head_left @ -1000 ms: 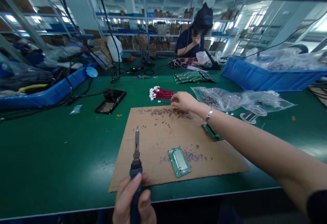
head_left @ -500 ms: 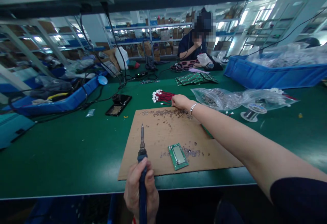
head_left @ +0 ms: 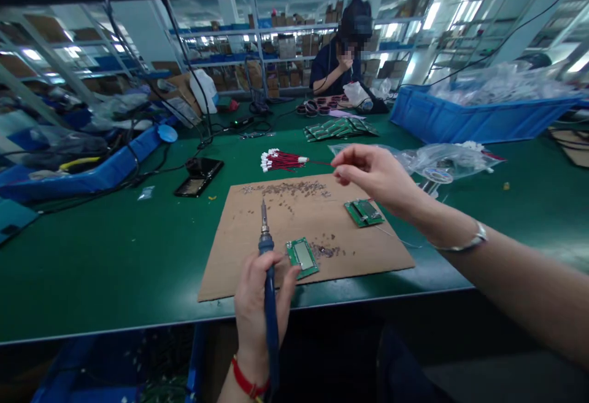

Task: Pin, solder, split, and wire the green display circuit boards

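My left hand (head_left: 262, 299) is wrapped round a blue soldering iron (head_left: 271, 305), tip pointing up and away, beside a green circuit board with a display (head_left: 302, 256) on the cardboard sheet (head_left: 257, 231). My right hand (head_left: 368, 176) is raised over the cardboard's back right, thumb and fingers pinched on a thin red wire that runs left to a bundle of red wires with white connectors (head_left: 283, 159). Below this hand a stack of green boards (head_left: 364, 213) lies on the cardboard. Small metal parts (head_left: 294, 189) are scattered along the sheet's back edge.
A soldering iron stand (head_left: 199, 176) is at the left. Blue bins stand at the left (head_left: 138, 151) and right (head_left: 469, 121). Behind are green board panels (head_left: 338, 128), plastic bags (head_left: 427, 157) and a solder spool (head_left: 435, 176). Another person (head_left: 340, 59) sits across the table.
My right hand has pulled back to the right from the wire bundle, drawing out a red wire. The boards under it now show. The head view has shifted, and my left hand sits nearer the display board.
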`<state>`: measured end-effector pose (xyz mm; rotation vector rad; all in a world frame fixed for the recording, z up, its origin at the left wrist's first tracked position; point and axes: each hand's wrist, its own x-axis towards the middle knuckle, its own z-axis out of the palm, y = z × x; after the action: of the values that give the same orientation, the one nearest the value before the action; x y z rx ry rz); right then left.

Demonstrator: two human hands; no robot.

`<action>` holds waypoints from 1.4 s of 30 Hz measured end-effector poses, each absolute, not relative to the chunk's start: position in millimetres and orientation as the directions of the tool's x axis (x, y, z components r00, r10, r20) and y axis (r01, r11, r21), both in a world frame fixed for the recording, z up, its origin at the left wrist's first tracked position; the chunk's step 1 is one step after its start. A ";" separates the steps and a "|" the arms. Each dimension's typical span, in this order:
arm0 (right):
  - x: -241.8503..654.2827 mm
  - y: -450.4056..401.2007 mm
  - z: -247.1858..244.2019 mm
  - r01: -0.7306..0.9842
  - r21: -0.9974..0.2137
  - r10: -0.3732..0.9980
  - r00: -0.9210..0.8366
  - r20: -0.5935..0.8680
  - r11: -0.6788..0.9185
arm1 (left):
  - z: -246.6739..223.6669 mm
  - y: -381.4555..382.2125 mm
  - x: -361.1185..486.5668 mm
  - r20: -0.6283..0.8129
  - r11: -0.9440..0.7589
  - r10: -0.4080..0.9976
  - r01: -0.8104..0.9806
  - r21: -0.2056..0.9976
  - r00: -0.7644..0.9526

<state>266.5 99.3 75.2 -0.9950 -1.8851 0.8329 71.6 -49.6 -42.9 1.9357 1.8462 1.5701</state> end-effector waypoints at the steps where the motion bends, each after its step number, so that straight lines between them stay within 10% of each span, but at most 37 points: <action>1: 278.1 82.6 71.6 0.226 -0.904 0.902 -0.332 0.278 0.362 | -40.0 -47.8 77.4 0.600 -0.298 0.779 0.734 0.611 -0.183; 5: 314.4 31.7 48.1 0.088 -0.986 0.958 -0.262 0.114 0.142 | -35.4 -43.5 90.9 0.559 -0.331 0.827 0.753 0.568 -0.058; 14: 310.8 -4.3 18.9 0.367 -0.707 0.782 -0.106 0.614 0.605 | -45.7 -46.5 78.5 0.588 -0.440 0.807 0.726 0.529 0.060; 23: 268.6 7.4 -5.5 0.628 -0.615 0.872 -0.428 0.239 0.477 | -38.6 -43.0 80.1 0.625 -0.363 0.780 0.832 0.419 0.025; 42: 250.7 6.4 -15.0 0.705 -0.571 0.906 -0.369 0.209 0.419 | -40.3 -38.3 79.1 0.530 -0.335 0.847 0.814 0.476 0.039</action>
<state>250.7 6.4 -15.0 -1.3624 -2.1842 0.5373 79.1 -38.3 -40.3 2.2320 1.7860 1.1942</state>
